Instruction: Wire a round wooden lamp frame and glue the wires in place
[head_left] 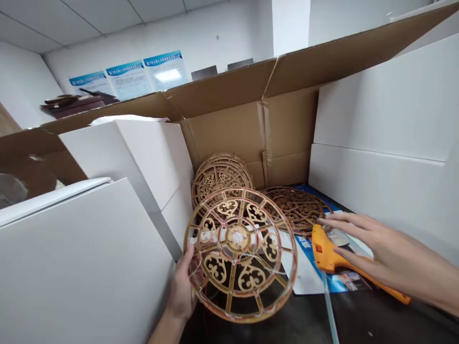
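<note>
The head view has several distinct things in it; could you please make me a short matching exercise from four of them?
Things:
1. front openwork disc
2. glue gun
3. posters
4. cardboard panel

Descriptions:
A. orange-bodied
B. on the wall
C. strips of tape on it
D. held in the left hand

Right pairs: 1-D, 2-A, 3-B, 4-C

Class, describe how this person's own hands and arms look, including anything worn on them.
The left hand and the right hand are both ungloved. The left forearm and right forearm show no sleeve, watch or bracelet as far as the picture reaches. No ring is visible on the right hand; the left is partly hidden, so a ring there cannot be ruled out.
</note>
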A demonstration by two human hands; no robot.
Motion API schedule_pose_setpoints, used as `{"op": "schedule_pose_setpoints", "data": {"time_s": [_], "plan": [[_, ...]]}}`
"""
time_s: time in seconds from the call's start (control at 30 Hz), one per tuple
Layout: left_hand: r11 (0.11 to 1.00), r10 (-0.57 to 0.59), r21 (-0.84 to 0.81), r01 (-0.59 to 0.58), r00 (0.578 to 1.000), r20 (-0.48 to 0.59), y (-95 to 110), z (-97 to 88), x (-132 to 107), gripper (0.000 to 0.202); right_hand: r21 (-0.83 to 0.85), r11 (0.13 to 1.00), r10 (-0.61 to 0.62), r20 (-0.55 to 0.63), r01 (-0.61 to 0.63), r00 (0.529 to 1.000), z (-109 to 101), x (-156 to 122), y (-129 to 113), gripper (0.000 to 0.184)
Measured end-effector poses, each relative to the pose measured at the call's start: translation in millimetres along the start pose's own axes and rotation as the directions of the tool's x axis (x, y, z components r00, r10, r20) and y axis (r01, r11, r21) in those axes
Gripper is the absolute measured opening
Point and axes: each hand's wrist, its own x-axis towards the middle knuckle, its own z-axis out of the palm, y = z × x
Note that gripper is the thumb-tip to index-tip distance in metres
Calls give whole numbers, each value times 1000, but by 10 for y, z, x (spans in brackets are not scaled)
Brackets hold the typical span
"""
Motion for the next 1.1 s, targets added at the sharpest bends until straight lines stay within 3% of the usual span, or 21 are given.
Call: {"op": "schedule_pose_setpoints", "data": {"time_s": [0.07, 0.17, 0.27, 0.37, 0.53, 0.73, 1.0, 1.1], "plan": [[1000, -3, -29, 2, 1000, -16, 37, 99, 1, 36, 94, 994, -54, -100, 63, 993, -98, 238, -412, 36], [998, -25, -59, 25, 1000, 1, 64, 250, 29, 40, 225, 930, -263, -144, 290, 954, -39, 545, -1005, 43], [994, -79, -74, 84, 995, 68, 68, 332, 72, 42, 171, 880, -417, -165, 443, 894, 170, 748, -1297, 36], [985, -136, -92, 149, 982, 133, 55, 317, 119, 45, 191, 849, -477, -127, 494, 870, 323, 877, -1276, 26], [963, -176, -170, 210, 965, 192, 9, 224, 177, 49, 309, 784, -570, 15, 539, 821, 342, 1036, -1186, 11], [924, -186, -264, 277, 928, 322, -96, 175, 141, 60, 394, 726, -655, 143, 564, 742, 349, 1156, -1293, 16], [913, -104, -288, 289, 846, 522, -237, 170, 74, 62, 435, 772, -601, 261, 463, 756, 316, 1162, -1241, 9], [909, -132, -284, 305, 857, 499, -237, 153, 57, 60, 431, 782, -588, 268, 451, 763, 339, 1155, -1250, 10]]}}
